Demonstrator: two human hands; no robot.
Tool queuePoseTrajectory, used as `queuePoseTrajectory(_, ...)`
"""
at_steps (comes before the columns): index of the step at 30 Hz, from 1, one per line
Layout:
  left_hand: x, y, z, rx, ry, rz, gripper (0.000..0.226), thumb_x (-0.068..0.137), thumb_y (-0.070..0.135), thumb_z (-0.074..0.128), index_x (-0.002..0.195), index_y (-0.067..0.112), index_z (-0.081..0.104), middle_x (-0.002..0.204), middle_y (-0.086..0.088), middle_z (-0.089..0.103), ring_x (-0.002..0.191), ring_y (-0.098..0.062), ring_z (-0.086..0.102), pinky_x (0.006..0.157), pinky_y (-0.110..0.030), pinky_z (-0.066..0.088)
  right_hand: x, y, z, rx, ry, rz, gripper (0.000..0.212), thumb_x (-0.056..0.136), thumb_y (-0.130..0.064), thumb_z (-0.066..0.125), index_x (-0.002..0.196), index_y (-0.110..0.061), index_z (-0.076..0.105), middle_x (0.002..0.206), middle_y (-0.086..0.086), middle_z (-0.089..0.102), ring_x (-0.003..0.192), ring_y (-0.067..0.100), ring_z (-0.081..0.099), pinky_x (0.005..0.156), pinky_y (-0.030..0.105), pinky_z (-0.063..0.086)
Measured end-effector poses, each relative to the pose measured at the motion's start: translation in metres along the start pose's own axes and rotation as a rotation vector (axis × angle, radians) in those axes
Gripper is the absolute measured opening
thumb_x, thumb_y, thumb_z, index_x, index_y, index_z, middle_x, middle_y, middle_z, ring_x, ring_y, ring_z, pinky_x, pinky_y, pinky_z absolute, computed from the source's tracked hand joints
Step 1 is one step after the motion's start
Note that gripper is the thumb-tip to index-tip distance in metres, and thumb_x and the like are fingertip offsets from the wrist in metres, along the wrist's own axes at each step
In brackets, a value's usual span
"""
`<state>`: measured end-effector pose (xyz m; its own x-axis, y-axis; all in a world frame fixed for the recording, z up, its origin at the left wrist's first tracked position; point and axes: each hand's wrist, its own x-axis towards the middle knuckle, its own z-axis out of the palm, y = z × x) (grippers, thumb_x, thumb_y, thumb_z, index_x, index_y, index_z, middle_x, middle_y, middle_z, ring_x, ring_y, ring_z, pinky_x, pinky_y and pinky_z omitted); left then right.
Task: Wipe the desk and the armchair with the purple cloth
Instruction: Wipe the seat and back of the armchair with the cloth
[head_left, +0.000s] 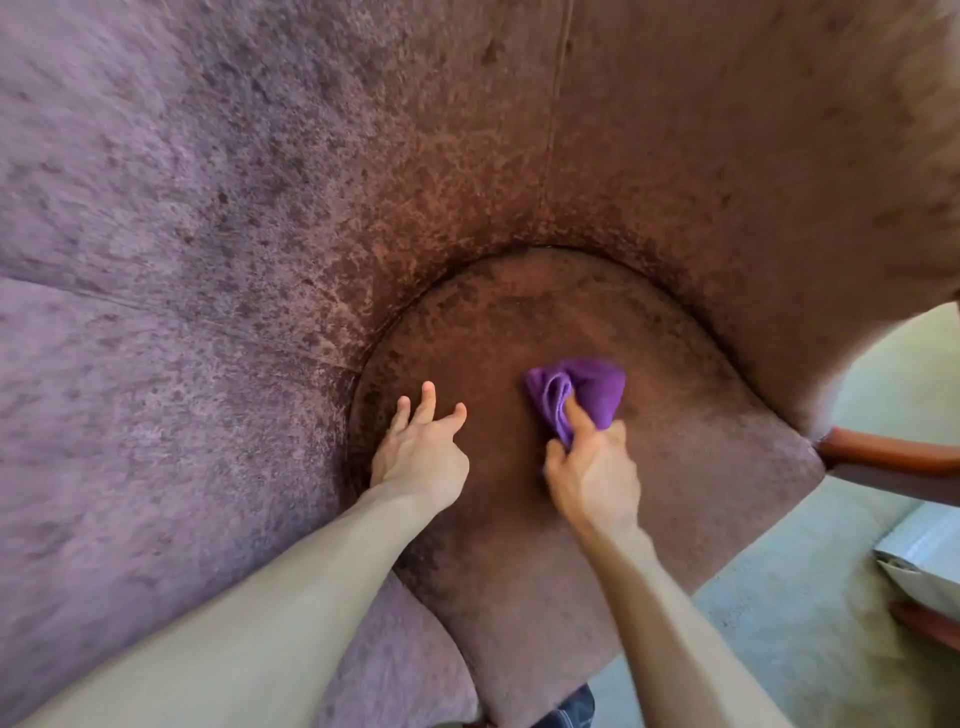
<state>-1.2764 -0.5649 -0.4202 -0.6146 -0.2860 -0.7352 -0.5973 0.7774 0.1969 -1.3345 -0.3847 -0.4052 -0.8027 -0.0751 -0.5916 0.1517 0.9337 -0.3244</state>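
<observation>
The armchair (260, 234) fills most of the view, covered in mottled mauve-brown velvet, with its curved back and arm wrapping round the seat cushion (649, 467). A bunched purple cloth (587, 387) lies on the seat. My right hand (592, 473) grips the cloth's near edge, thumb laid over its folds, and holds it against the cushion. To the left, my left hand (421, 447) rests on the seat with fingers spread, close to the seam where seat meets arm. The desk is out of view.
A reddish wooden chair part (893, 452) juts out at the right beside the seat's corner. Pale carpet (779, 623) lies below it. A white paper-like object (924, 551) sits at the right edge with another wooden piece under it.
</observation>
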Motion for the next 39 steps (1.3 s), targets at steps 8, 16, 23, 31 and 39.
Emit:
queuePoseTrajectory(8, 0.009, -0.001, -0.010, 0.054, -0.074, 0.002, 0.064, 0.098, 0.009, 0.040, 0.150, 0.046, 0.034, 0.169, 0.002, 0.005, 0.154, -0.029, 0.013, 0.120, -0.033, 0.022, -0.132, 0.001, 0.077, 0.155, -0.356, 0.088, 0.069, 0.087, -0.043, 0.050, 0.148, -0.061, 0.024, 0.141, 0.001, 0.042, 0.120, 0.029, 0.061, 0.098, 0.037, 0.047)
queuePoseTrajectory(16, -0.002, 0.000, -0.031, -0.099, 0.189, -0.077, 0.056, 0.090, 0.011, 0.043, 0.130, 0.044, 0.061, 0.151, 0.009, 0.050, 0.129, -0.027, 0.053, 0.106, -0.033, 0.041, -0.076, -0.023, 0.037, 0.369, 0.095, 0.067, 0.044, 0.081, -0.033, 0.050, 0.124, -0.035, 0.057, 0.114, 0.006, 0.053, 0.096, 0.035, 0.060, 0.074, 0.032, 0.038)
queuePoseTrajectory(23, 0.027, 0.008, -0.068, -0.424, 0.149, -0.284, 0.041, 0.096, 0.018, 0.047, 0.134, 0.016, 0.063, 0.143, -0.011, 0.057, 0.130, -0.033, 0.053, 0.108, -0.035, 0.041, -0.032, -0.087, 0.053, 0.118, -0.194, -0.021, 0.050, 0.092, -0.032, 0.054, 0.141, -0.035, 0.046, 0.128, 0.019, 0.049, 0.109, 0.047, 0.061, 0.093, 0.047, 0.049)
queuePoseTrajectory(31, 0.027, -0.011, -0.083, -0.315, 0.020, -0.101, 0.057, 0.088, 0.016, 0.040, 0.141, 0.032, 0.051, 0.150, -0.002, 0.050, 0.136, -0.027, 0.046, 0.114, -0.034, 0.034, -0.048, -0.079, 0.062, 0.051, -0.151, -0.070, 0.037, 0.092, -0.030, 0.052, 0.129, -0.028, 0.052, 0.123, 0.018, 0.053, 0.105, 0.046, 0.060, 0.090, 0.047, 0.051)
queuePoseTrajectory(39, 0.030, -0.009, -0.077, -0.185, -0.108, -0.048, 0.061, 0.093, 0.013, 0.040, 0.152, 0.025, 0.039, 0.162, -0.004, 0.033, 0.145, -0.028, 0.035, 0.119, -0.034, 0.027, -0.068, -0.066, 0.063, -0.057, -0.320, -0.257, 0.038, 0.086, -0.028, 0.052, 0.123, -0.037, 0.054, 0.115, 0.009, 0.056, 0.104, 0.038, 0.059, 0.084, 0.041, 0.050)
